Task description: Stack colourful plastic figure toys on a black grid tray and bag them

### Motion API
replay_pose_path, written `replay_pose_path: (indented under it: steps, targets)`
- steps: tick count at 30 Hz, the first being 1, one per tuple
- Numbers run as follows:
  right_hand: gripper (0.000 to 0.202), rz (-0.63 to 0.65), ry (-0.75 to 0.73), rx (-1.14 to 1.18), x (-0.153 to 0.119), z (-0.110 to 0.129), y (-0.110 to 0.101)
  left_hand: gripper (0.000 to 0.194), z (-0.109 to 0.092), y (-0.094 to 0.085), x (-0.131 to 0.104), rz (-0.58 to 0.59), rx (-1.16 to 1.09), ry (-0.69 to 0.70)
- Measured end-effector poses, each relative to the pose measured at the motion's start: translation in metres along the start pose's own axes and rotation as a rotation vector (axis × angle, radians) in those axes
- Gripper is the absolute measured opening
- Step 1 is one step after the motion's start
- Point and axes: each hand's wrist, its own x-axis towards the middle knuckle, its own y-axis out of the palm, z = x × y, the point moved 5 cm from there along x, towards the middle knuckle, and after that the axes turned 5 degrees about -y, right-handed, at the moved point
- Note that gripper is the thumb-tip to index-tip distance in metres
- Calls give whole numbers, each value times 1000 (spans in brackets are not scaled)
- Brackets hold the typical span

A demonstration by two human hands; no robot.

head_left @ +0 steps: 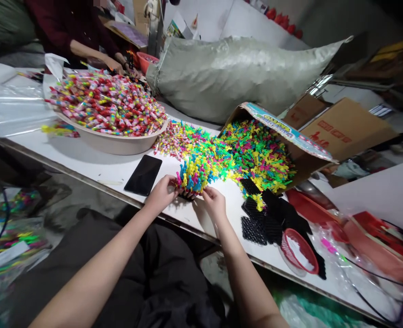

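At the near edge of the bench (85, 160), both hands are busy with one bristling cluster of small colourful pieces (194, 174), yellow, blue and pink, standing upright in a dark holder (187, 196). The left hand (163, 193) is partly closed at the cluster's left side, thumb and fingers bent in against it; the right hand (214, 199) is half curled, its thumb and fingertips pinched together at the lower right side. Whether either one grips a single piece, I can't tell from where I stand. A black phone (143, 175) lies just beside the left hand, close to that same near edge. Behind the cluster, a loose pile (206, 145) of the same sort of bright pieces runs back and to the right into an open cardboard box (303, 161) tipped on its side. Toward the bench's left end sits a wide basin (115, 144) heaped with wrapped, candy-like pieces (109, 105). Right of the hands are black textured blocks (254, 230), then a small red basket (290, 255) with something white in it, near the front edge. Along the far side slumps a big grey-green sack (221, 77), and beyond the basin another person's hands (114, 64) are at work.
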Motion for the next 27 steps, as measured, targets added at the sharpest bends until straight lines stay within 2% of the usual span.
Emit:
replay_pose_path:
  steps: [2, 6, 12, 15, 21, 27]
  targets:
    - [26, -11, -8, -1, -1, 2, 2, 32, -2, -1, 0, -9, -43, -19]
    - [25, -27, -20, 32, -5, 4, 7, 36, -7, -3, 1, 63, -91, -15]
    - [23, -123, -35, 29, -11, 6, 9, 25, -20, -15, 2, -60, -56, 94]
    - [22, -181, -63, -3, -12, 8, 9, 18, -19, -12, 4, -61, -59, 95]
    - [16, -172, -169, -68, -11, 5, 12, 11, -13, -13, 8, -136, -8, 89]
    - [15, -190, -246, -176, -14, 5, 13, 14, -12, -11, 10, -56, -22, 124]
